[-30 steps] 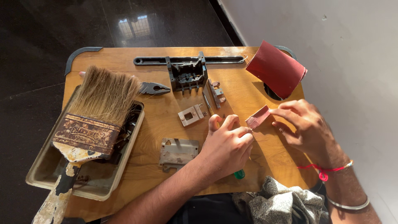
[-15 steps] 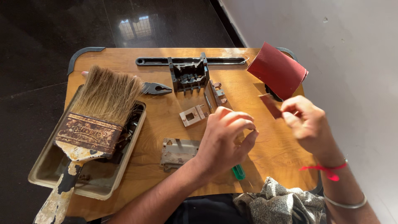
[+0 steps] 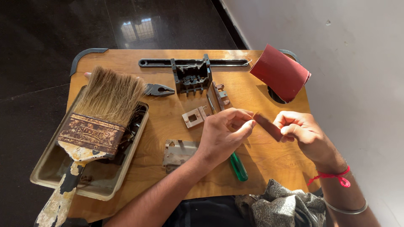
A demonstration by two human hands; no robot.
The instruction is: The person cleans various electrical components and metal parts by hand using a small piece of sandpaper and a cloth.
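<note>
Head view: now gripping small sandpaper strip (image 3: 268, 126) with both left hand (image 3: 221, 135) and right hand (image 3: 304, 134) fingers, lifted off desk (image 3: 168, 176), above green screwdriver (image 3: 238, 166).

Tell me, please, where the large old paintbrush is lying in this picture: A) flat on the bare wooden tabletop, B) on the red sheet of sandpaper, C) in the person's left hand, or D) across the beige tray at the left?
D: the paintbrush rests across the beige tray, its bristles reaching over the tray's far edge, while the left hand and right hand hold a small reddish-brown strip between them.
</note>
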